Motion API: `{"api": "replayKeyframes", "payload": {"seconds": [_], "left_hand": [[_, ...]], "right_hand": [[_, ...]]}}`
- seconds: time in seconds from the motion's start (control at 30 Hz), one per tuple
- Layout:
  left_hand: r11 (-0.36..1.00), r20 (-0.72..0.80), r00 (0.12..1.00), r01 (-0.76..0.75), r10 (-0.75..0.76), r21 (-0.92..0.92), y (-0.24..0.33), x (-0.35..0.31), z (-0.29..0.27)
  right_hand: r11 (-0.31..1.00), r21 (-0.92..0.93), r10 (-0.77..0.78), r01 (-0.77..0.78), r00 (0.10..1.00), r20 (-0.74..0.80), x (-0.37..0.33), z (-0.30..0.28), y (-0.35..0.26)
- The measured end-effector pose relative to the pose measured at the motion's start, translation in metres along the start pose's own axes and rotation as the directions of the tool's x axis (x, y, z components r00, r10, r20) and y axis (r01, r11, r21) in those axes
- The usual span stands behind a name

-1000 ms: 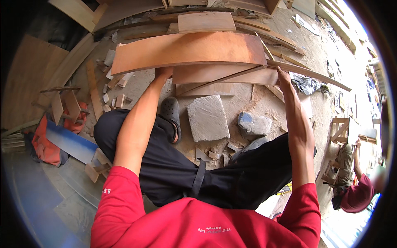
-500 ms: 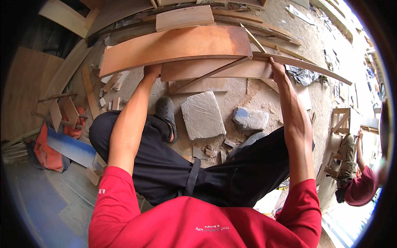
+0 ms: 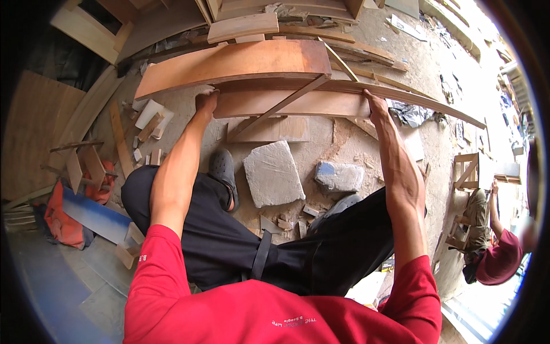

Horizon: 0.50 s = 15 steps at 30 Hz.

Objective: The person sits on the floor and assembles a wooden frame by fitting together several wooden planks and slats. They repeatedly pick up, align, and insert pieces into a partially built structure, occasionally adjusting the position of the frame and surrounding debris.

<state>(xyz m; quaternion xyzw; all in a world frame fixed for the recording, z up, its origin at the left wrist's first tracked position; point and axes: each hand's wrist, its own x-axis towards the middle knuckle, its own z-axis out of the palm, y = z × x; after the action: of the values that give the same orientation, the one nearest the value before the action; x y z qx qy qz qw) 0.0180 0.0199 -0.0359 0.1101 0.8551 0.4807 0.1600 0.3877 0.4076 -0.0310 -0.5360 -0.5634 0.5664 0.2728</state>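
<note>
Fingers close on the pale board, left hand at one end, right hand at the other; their undersides I cannot see. Location: beyond the block. Done: two-ended hold. Not yet done: release; further remainder I cannot determine. Long axis runs left to right.

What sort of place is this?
Probably a woodworking shop or makeshift carpentry area: the person's left hand and right hand grip a wooden board, planks lie beyond it, and offcuts litter the floor.
</note>
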Motion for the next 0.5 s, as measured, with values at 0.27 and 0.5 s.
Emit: {"api": "replayKeyframes", "payload": {"seconds": [0.27, 0.5], "left_hand": [[1.000, -0.053, 0.999, 0.012, -0.012, -0.006, 0.039, -0.003, 0.026], [0.958, 0.022, 0.996, -0.078, 0.087, -0.276, 0.087, -0.011, -0.010]], "right_hand": [[0.991, 0.115, -0.048, 0.072, 0.979, -0.199, -0.018, -0.025, -0.061], [0.997, 0.062, -0.039, 0.053, 0.978, -0.206, -0.055, -0.047, -0.117]]}}
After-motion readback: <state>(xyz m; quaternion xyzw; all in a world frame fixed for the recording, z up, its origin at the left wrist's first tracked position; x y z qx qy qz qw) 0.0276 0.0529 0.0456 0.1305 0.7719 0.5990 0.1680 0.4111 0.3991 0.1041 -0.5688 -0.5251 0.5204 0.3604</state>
